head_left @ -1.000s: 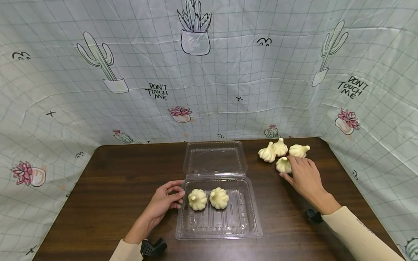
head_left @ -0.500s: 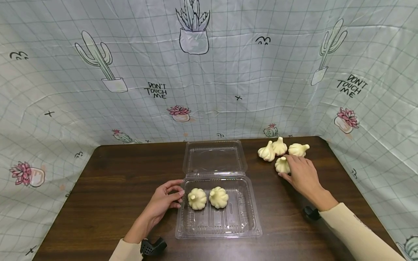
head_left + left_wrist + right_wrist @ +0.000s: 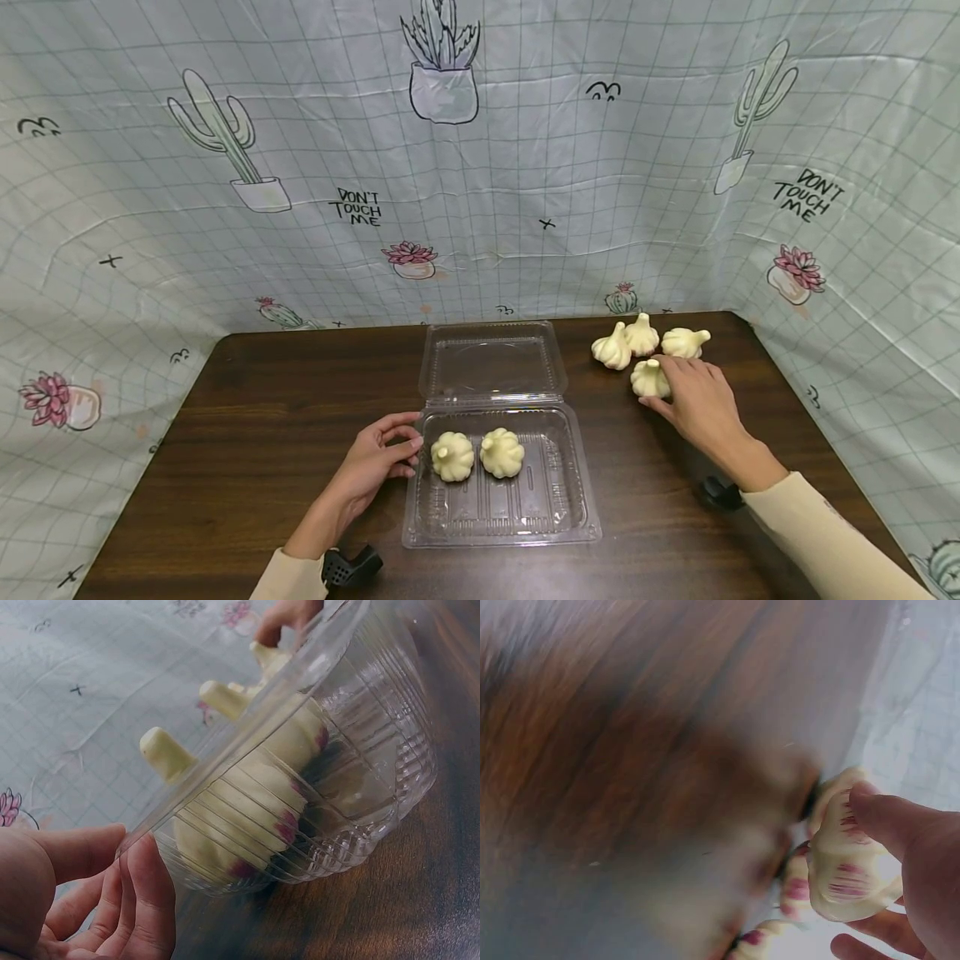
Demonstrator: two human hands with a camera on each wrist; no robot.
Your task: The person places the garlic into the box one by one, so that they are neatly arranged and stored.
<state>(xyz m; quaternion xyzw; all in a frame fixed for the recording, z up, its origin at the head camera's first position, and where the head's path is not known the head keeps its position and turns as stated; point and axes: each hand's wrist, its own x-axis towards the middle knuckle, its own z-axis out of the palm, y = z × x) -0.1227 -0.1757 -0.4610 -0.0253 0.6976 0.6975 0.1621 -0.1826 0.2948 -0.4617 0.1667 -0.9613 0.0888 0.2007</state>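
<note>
In the head view, a clear plastic clamshell container [image 3: 525,521] lies on the table with its lid folded back. Inside, toward its left, sit two garlic bulbs, a left one [image 3: 453,457] and a right one [image 3: 502,453], stems up. My left hand [image 3: 375,462] is at the container's left side; the left wrist view shows thumb and fingers pinching the plastic rim [image 3: 187,784]. Far right, my right hand [image 3: 701,404] grips another garlic bulb [image 3: 648,379]. In the right wrist view the thumb presses that purple-streaked bulb [image 3: 847,874], with the other fingers partly hidden behind it.
Three more garlic bulbs lie just beyond the right hand: a left one [image 3: 612,347], a middle one [image 3: 641,335] and one on its side [image 3: 684,342]. The open lid [image 3: 491,362] extends toward the back edge. A patterned cloth [image 3: 480,183] encloses the brown table [image 3: 262,417].
</note>
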